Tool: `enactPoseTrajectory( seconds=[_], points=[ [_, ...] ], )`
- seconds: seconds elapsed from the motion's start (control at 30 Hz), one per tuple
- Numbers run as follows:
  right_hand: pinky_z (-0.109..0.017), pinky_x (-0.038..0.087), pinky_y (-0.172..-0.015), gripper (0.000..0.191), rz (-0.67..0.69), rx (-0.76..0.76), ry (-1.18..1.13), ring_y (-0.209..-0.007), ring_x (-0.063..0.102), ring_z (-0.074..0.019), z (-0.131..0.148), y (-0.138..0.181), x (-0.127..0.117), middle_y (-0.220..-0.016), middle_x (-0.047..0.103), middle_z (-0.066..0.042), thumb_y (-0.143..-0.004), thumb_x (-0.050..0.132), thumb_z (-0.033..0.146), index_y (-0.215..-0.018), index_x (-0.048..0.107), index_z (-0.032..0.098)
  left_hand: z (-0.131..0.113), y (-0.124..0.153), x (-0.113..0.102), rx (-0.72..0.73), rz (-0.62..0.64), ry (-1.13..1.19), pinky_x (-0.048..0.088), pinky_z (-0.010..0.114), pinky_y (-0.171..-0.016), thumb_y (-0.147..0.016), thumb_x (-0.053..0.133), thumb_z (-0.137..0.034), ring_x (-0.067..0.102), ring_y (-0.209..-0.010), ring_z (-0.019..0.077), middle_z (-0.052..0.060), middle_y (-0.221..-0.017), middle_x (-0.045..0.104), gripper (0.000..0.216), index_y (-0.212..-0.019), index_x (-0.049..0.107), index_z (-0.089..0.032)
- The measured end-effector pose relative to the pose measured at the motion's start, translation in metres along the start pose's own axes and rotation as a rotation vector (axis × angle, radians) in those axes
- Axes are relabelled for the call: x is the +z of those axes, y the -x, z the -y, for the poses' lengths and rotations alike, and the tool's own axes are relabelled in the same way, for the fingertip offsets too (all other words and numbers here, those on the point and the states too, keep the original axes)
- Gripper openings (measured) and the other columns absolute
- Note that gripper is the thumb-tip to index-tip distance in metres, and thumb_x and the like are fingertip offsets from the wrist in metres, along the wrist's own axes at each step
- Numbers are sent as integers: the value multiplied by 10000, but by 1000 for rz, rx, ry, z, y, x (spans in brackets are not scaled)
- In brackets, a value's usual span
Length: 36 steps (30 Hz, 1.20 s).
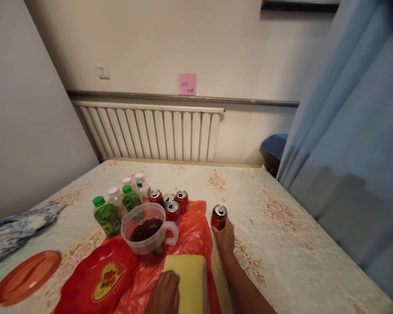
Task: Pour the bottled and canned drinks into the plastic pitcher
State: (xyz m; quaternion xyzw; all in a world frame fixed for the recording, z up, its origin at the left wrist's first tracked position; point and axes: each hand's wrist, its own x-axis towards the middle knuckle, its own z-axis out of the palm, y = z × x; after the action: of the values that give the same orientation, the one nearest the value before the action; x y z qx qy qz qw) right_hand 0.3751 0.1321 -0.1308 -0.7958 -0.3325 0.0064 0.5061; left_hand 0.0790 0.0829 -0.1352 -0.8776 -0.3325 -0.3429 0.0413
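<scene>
My right hand (225,235) is wrapped round a red drink can (219,216), which stands upright at the right of the red plastic sheet. Down at the bottom, my left hand (165,293) rests against the left side of a folded yellow cloth (190,279), its fingers lying on top. Beyond that cloth stands a clear plastic measuring jug (140,247) with dark brown liquid inside, its handle turned right. Several other cans, among them a red one (182,201), stand grouped behind the jug.
Green-capped bottles (107,216) and white-capped bottles stand left of the jug. A red scalloped tray (81,279) and an orange lid (28,277) lie at front left. Blue-and-white fabric (16,229) is at far left. A radiator (150,133) stands behind; a blue curtain (350,165) hangs right.
</scene>
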Motion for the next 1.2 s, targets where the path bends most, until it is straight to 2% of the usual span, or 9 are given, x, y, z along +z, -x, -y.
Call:
enactPoseTrajectory(
  seconds=[0.33, 0.67, 0.87, 1.07, 1.2],
  points=[
    [-388, 477, -855, 633, 13, 9, -9, -1099, 597, -335, -1, 0, 0, -1158, 660, -146, -648, 684, 387, -1237, 571, 185, 0, 1, -2, -49, 86, 30, 573, 318, -848, -870, 488, -114, 674, -942, 205, 41, -1001, 683, 257, -1067, 584, -248],
    [-422, 461, -901, 666, 27, -11, -9, -1092, 591, -347, -4, 1, 0, -1154, 652, -173, -664, 673, 383, -1274, 544, 148, -7, 1, -4, -81, 106, 30, 565, 350, -855, -894, 431, -99, 655, -967, 215, 61, -1008, 663, 256, -1072, 565, -226],
    [-410, 468, -892, 631, 5, -4, -54, -1089, 595, -337, -4, 1, 1, -1163, 653, -159, -641, 689, 393, -1223, 576, 175, -8, 0, -4, -101, 137, 55, 547, 353, -865, -883, 434, -89, 639, -951, 212, 56, -999, 650, 246, -1036, 569, -227],
    [-375, 510, -775, 684, -85, 70, -114, -903, 639, -289, -7, 8, -7, -1084, 652, -178, -682, 644, 493, -1229, 542, 94, -10, -1, -6, -118, 136, 66, 528, 341, -851, -886, 428, -81, 622, -925, 208, 47, -967, 636, 235, -1004, 573, -224],
    [-386, 499, -791, 528, -126, 49, -143, -846, 620, -269, 4, 33, -19, -981, 650, -150, -780, 553, 460, -1164, 569, 99, -11, -1, -5, -122, 125, 69, 517, 335, -827, -876, 420, -61, 610, -886, 205, 42, -932, 624, 237, -960, 570, -224]
  ],
)
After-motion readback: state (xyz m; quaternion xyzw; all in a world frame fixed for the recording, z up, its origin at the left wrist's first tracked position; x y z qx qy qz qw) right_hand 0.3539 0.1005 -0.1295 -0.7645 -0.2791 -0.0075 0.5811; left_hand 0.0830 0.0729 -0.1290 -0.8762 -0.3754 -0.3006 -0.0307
